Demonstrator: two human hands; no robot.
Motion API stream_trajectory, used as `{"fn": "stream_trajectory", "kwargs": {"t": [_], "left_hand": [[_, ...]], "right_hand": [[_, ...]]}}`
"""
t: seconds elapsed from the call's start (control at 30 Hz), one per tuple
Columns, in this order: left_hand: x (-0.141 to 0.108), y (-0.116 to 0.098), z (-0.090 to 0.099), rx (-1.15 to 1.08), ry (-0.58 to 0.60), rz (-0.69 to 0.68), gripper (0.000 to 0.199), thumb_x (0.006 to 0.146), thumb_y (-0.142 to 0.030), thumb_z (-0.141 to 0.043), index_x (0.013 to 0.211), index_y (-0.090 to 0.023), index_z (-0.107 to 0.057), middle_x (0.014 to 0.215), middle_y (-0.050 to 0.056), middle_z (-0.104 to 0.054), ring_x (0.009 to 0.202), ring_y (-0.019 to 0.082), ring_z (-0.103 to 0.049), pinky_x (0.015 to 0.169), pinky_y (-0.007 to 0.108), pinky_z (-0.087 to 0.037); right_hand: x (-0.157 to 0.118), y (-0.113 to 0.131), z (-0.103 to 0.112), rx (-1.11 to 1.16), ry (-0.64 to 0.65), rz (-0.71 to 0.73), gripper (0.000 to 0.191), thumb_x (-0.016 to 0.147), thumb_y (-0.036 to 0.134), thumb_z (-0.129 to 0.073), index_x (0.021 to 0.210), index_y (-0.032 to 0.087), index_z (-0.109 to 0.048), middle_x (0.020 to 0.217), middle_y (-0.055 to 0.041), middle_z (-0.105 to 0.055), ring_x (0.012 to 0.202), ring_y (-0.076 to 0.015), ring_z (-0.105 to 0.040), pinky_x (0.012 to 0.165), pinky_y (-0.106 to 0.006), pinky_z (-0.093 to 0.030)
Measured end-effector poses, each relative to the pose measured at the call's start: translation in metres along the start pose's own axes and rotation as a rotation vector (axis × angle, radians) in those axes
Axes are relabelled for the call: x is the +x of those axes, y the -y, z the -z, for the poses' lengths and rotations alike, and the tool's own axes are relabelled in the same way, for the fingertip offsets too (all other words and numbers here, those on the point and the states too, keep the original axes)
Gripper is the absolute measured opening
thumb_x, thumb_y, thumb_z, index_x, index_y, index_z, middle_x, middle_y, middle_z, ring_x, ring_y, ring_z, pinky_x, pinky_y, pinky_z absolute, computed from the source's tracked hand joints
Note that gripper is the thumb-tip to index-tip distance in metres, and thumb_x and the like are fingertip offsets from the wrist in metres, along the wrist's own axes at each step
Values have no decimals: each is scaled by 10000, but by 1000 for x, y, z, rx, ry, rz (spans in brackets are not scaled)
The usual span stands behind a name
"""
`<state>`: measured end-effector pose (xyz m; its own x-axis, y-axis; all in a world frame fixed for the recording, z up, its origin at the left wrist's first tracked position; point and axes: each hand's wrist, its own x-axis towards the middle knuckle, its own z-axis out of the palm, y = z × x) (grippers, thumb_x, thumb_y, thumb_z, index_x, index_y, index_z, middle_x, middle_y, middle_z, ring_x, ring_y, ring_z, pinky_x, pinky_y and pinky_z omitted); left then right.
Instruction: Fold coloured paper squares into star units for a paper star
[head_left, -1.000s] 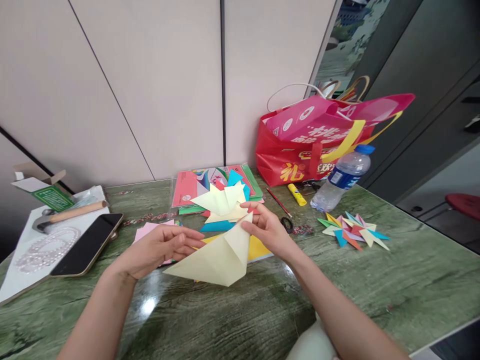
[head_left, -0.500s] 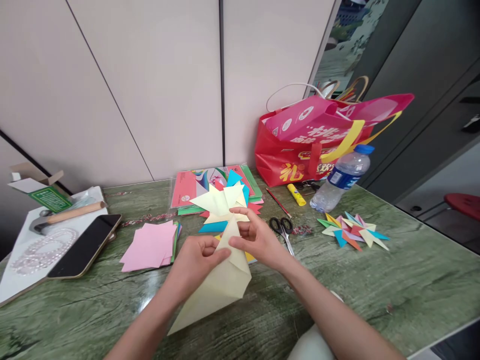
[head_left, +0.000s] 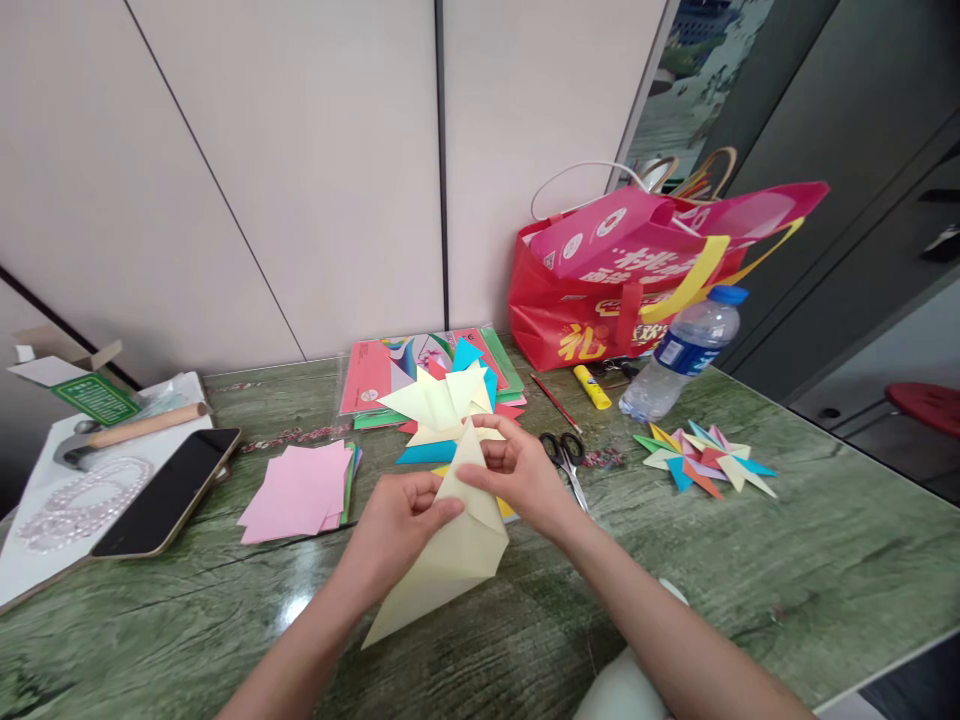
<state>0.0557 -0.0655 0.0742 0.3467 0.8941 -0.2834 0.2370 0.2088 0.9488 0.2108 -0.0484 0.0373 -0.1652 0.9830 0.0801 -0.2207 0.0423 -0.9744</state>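
A pale yellow sheet of folding paper (head_left: 457,555), folded to a narrow point at its top, is held above the table between both hands. My left hand (head_left: 401,525) pinches its left edge with thumb and fingers. On the upper right side, my right hand (head_left: 517,475) grips the paper near the point, thumb in front. The sheet's lower left corner hangs down toward me. Just behind lie folded paper pieces (head_left: 442,400) in pale yellow, blue and red, partly covered by my hands. A yellow piece of paper shows under my right hand.
Pink paper squares (head_left: 300,490) lie left, near a phone (head_left: 169,495), a hammer (head_left: 142,432) and a beaded string (head_left: 86,505). Scissors (head_left: 568,460), a glue stick (head_left: 592,388), a pencil (head_left: 555,402), a bottle (head_left: 682,355), a red bag (head_left: 570,300) and paper stars (head_left: 705,458) are right.
The paper's lower left corner has swung up and to the right, and the sheet is slightly more upright. Both hands keep their pinch in nearly the same place.
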Motion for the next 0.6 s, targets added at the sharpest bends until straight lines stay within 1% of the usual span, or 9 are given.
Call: {"fn": "stream_trajectory", "kwargs": {"t": [0.17,0.4,0.6], "left_hand": [[-1,-1,-1,-21,6,-5,241,641,-370,-628,752,-161,-674,702,49,-698,603,192,-606,499,249,-413],[-1,-4,-1,27,-1,-20,250,659,-400,-610,723,-163,-657,627,25,-666,580,179,-575,475,234,-378],[-1,-2,0,52,8,-29,248,680,-391,-590,733,-155,-640,649,32,-662,583,176,-569,480,234,-375]], "right_hand": [[0,2,-1,-4,-8,15,502,588,272,-723,1004,207,-450,724,1,-664,627,-146,-612,583,-273,-466],[0,3,-2,0,-23,19,457,596,239,-715,981,203,-474,726,5,-660,637,-142,-609,606,-273,-459],[-1,3,-2,2,-30,16,454,588,234,-721,970,202,-478,727,0,-665,632,-141,-609,611,-277,-460]]}}
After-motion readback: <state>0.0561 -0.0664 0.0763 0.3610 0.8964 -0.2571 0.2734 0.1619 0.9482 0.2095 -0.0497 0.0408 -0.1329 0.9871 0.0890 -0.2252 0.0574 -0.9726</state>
